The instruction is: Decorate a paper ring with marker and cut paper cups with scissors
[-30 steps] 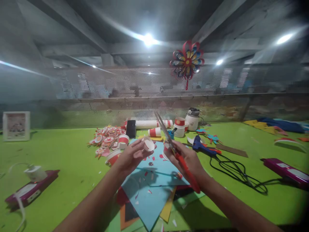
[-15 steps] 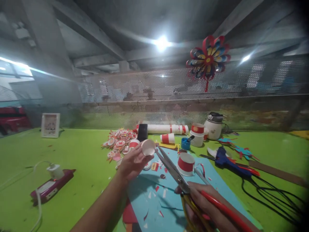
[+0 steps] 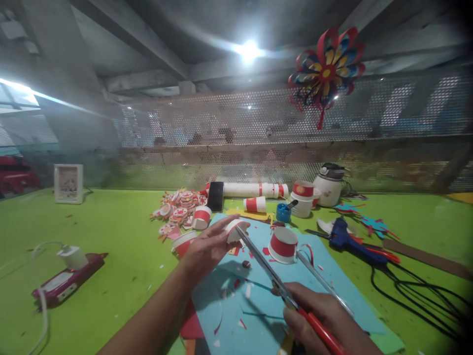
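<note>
My left hand (image 3: 209, 249) pinches a small cut piece of paper cup (image 3: 232, 232), white with a red edge. The blades of a pair of scissors (image 3: 264, 264) reach up to the right side of this piece, their tips at its rim. My right hand (image 3: 314, 308) is closed around the scissors, and a red handle runs out below the palm. Just beyond the right hand, a red-and-white paper cup (image 3: 283, 245) stands on a light blue sheet (image 3: 229, 320). Red and white paper scraps (image 3: 242, 324) lie scattered over that sheet.
Behind the left hand are a heap of paper flower pieces (image 3: 181, 207), cut cups and a black phone (image 3: 216, 196). At right lie a blue glue gun (image 3: 351, 241) with a black cable and a blue paint pot (image 3: 284, 213). A purple power strip (image 3: 70, 281) sits at left.
The cup piece has turned in my left hand, from its open round side facing me to a tilted edge-on view. The scissors have rotated edge-on, and their blades look closer together. The camera view has shifted slightly.
</note>
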Demonstrator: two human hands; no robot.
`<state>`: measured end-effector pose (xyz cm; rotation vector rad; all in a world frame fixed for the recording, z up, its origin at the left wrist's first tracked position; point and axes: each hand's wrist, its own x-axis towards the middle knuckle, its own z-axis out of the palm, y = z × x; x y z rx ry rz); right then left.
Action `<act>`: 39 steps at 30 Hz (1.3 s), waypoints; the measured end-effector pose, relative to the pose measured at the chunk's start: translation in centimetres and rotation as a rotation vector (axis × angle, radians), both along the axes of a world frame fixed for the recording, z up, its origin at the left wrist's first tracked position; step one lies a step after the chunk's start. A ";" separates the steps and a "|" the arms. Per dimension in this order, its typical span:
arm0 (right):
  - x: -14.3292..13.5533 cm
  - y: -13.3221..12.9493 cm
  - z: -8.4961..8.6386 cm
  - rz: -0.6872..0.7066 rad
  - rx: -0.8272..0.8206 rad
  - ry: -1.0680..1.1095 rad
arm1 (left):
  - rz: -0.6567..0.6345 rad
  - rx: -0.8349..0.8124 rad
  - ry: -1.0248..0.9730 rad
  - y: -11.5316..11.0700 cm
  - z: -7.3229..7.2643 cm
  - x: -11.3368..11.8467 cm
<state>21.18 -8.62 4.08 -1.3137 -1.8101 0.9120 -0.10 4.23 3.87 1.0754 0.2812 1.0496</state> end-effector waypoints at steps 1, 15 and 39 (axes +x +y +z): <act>0.1 0.0 0.0 0.003 0.000 -0.004 | 0.011 0.004 0.014 -0.1 0.0 0.0; 0.2 0.1 -0.6 -0.019 0.051 -0.027 | 0.031 0.019 0.073 -0.6 0.4 0.2; -0.1 -0.3 -0.1 0.007 0.091 -0.050 | 0.018 0.054 0.091 -0.7 0.3 0.1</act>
